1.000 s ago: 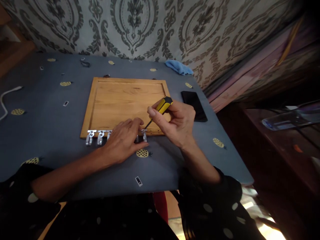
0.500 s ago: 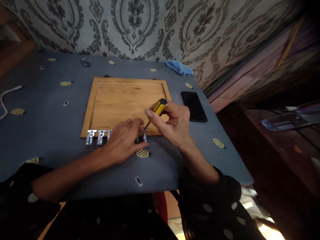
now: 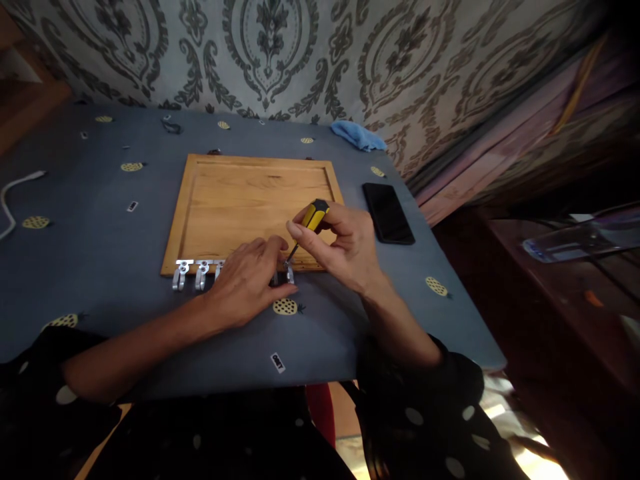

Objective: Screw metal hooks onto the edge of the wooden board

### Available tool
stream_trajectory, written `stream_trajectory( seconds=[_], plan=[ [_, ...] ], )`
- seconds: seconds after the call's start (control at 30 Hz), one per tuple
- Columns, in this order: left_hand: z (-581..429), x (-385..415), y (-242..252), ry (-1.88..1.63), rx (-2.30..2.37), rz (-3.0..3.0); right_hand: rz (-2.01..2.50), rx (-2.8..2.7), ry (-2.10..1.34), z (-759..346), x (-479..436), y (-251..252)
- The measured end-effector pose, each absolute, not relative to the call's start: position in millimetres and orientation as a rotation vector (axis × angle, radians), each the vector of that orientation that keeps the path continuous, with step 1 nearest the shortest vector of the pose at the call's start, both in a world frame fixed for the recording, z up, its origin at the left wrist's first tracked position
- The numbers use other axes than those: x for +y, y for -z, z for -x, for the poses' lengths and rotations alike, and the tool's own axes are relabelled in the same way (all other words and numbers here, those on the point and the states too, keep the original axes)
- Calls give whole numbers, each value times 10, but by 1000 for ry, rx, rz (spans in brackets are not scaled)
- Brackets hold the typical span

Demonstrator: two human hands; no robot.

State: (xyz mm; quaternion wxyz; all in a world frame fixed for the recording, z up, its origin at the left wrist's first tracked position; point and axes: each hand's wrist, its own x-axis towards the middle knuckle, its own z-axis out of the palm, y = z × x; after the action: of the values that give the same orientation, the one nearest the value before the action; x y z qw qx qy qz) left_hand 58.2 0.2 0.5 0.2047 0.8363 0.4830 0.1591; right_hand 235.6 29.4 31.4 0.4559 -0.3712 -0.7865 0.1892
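Note:
A wooden board (image 3: 250, 200) with a raised frame lies flat on the table. Along its near edge runs a metal hook rail (image 3: 201, 273), several silver hooks sticking out toward me. My left hand (image 3: 250, 280) covers the middle of the rail, thumb and fingers closed around the part near its right end. In my right hand (image 3: 347, 250) is a yellow and black screwdriver (image 3: 315, 215), pinched by the handle and tilted. Its tip meets the rail just above the rightmost visible hook (image 3: 290, 273); the screw head there is too small to make out.
Right of the board lies a black phone (image 3: 389, 213). A blue cloth (image 3: 359, 135) rests at the back right corner, and a white cable (image 3: 13, 200) at the left. The table (image 3: 100, 267) has a grey-blue cover and meets a patterned wall (image 3: 270, 53).
The screwdriver's handle and my right hand have shifted slightly left, while the tip stays at the same hook. My left hand and the board have not moved.

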Motion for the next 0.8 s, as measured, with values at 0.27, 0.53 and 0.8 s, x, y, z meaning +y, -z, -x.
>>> stream_trajectory(
  seconds=[0.27,0.53,0.8],
  plan=[
    [-574,-1,-8,-476,1311,-2341,881,-2063,-522,-2498,339,-408],
    [-574,2,13,-497,1317,-2353,908,-2122,-508,-2510,301,-448],
    [-573,-1,23,-516,1306,-2359,889,-2151,-546,-2524,291,-455]
  ],
)
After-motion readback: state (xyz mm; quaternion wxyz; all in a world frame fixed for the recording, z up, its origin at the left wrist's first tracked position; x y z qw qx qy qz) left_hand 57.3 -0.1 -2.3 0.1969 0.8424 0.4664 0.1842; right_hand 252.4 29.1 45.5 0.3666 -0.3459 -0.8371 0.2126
